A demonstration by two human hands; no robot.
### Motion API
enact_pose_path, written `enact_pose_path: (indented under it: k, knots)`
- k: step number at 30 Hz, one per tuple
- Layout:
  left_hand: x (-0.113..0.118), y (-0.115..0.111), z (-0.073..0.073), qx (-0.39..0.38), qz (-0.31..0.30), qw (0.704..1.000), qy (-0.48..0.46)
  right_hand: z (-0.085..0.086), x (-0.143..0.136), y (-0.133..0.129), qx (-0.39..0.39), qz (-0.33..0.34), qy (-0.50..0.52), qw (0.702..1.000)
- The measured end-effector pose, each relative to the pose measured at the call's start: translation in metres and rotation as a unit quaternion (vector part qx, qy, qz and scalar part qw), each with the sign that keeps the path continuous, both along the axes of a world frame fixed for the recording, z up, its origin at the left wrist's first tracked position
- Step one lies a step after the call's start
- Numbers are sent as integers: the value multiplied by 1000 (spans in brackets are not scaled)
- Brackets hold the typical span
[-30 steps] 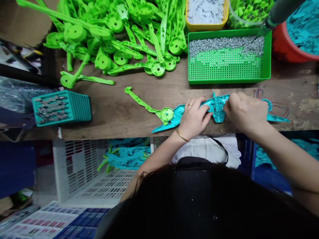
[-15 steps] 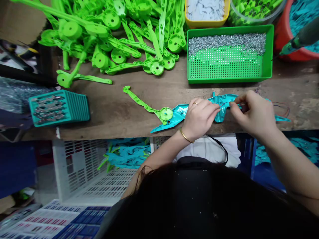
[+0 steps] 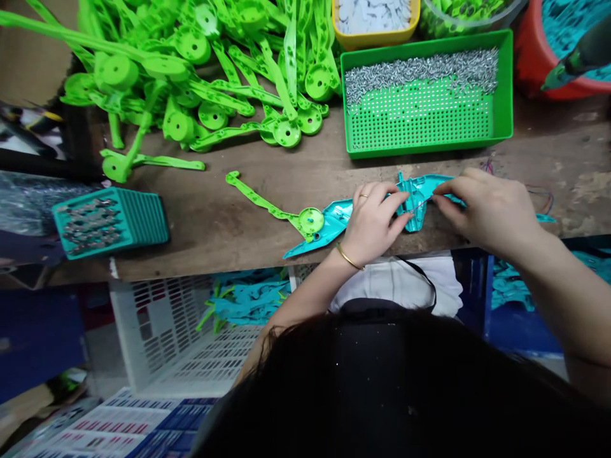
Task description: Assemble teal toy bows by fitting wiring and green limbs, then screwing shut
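A turquoise plastic shell half [image 3: 337,222] lies along the front of the bench, inner side up. Fitted near its left end is a lime-green plastic arm [image 3: 311,221] with a round hub. My left hand [image 3: 373,221] presses on the shell's middle, fingers curled over it, thumb and forefinger slightly apart beside the crosspiece [image 3: 416,207]. With thumb and forefinger pinched, my right hand [image 3: 491,207] grips a thin wire [image 3: 422,205] that runs across the crosspiece. More red and blue wires [image 3: 544,194] loop out to the right of this hand, which hides part of the shell.
A pile of lime-green arms [image 3: 210,76] covers the back left. Behind the shell stands a green basket [image 3: 424,149] of small screws. A turquoise basket [image 3: 153,219] with metal parts is at left. A screwdriver-like tool [image 3: 577,67] hangs at right before a red bucket [image 3: 529,63].
My left thumb and forefinger have parted from the wire and sit lower against the crosspiece. My right hand has shifted slightly left, still pinching the wire. The whole view has tilted a little.
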State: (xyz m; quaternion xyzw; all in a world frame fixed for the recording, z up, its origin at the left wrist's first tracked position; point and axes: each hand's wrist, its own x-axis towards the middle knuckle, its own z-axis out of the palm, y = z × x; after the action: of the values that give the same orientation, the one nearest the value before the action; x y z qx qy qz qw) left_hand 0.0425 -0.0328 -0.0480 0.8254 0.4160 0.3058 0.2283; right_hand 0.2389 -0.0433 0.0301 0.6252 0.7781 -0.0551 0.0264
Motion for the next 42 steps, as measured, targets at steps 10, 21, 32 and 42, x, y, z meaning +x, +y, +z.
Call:
enact_pose_path:
  k: [10, 21, 32, 42]
  knots:
    - [-2, 1, -5, 0, 1, 999, -43, 10, -8, 0, 9, 48, -160, 986]
    - [-3, 1, -7, -20, 6, 999, -44, -3, -14, 6, -42, 31, -156, 986]
    - [-3, 1, 0, -43, 2, 999, -6, -6, -14, 17, -87, 22, -60, 994]
    - [-2, 1, -2, -32, 4, 999, 3, -13, -14, 16, -118, 11, 7, 993]
